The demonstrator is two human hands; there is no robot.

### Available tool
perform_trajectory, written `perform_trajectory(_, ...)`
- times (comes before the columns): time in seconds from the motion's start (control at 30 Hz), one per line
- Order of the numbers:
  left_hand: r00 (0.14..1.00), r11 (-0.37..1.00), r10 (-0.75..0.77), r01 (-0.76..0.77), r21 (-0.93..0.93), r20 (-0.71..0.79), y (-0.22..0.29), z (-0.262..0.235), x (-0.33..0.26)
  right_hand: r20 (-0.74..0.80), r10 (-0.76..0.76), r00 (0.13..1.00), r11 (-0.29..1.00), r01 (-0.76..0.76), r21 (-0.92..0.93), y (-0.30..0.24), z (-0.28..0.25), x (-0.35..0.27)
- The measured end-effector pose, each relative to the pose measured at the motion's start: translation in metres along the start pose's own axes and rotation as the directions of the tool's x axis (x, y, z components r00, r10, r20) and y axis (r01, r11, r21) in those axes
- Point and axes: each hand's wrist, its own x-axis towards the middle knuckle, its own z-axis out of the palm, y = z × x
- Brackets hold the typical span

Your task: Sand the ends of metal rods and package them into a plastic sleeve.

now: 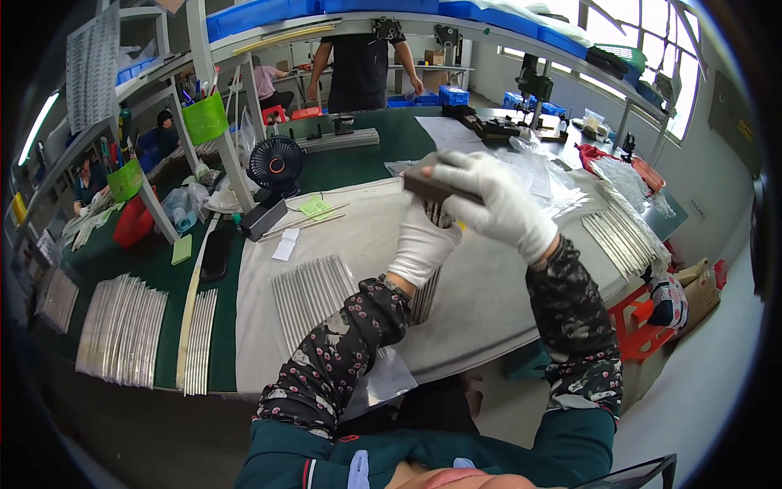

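My left hand (424,245), in a white glove, is closed around an upright bundle of thin metal rods (424,301) over the middle of the table. Below the hand the rods' lower part shows, and a few rod tops stick out above it. Just above those tops, my right hand (498,204), also gloved in white, grips a dark brown rectangular block (438,187). Whether the block touches the rod ends I cannot tell. Beside my left forearm lies a flat row of similar metal rods (314,292) on the pale cloth (489,301).
Bundled rods (122,330) and a smaller row of rods (200,342) lie at the left, near a black phone (215,258). A black fan (275,165) stands further back. More rods (623,236) lie at the right by plastic wrap. A person (358,69) stands beyond the table.
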Motion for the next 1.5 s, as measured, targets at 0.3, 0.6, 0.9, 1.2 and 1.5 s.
perform_trajectory(0.3,0.906,0.696,-0.271,0.418,-0.584,0.326,0.015,-0.031,-0.010,0.041,0.134,0.990,0.975,-0.124,-0.184,0.007,-0.002,0.001)
perform_trajectory(0.6,0.919,0.762,-0.219,0.372,-0.530,0.329,0.015,-0.043,-0.025,0.135,0.407,0.903,0.901,-0.373,-0.223,0.039,0.037,-0.108)
perform_trajectory(0.9,0.578,-0.360,-0.535,0.504,-0.785,0.616,0.026,-0.037,-0.015,-0.043,-0.187,0.981,0.982,0.188,0.031,-0.050,-0.007,-0.006)
perform_trajectory(1.2,0.906,0.736,-0.229,0.401,-0.546,0.356,0.017,-0.036,-0.018,0.274,0.817,0.507,0.573,-0.658,-0.489,0.046,0.070,-0.174)
perform_trajectory(1.5,0.944,0.728,-0.225,0.328,-0.603,0.242,0.012,-0.031,-0.010,0.583,0.502,0.638,0.140,-0.726,0.674,-0.025,0.126,-0.127)
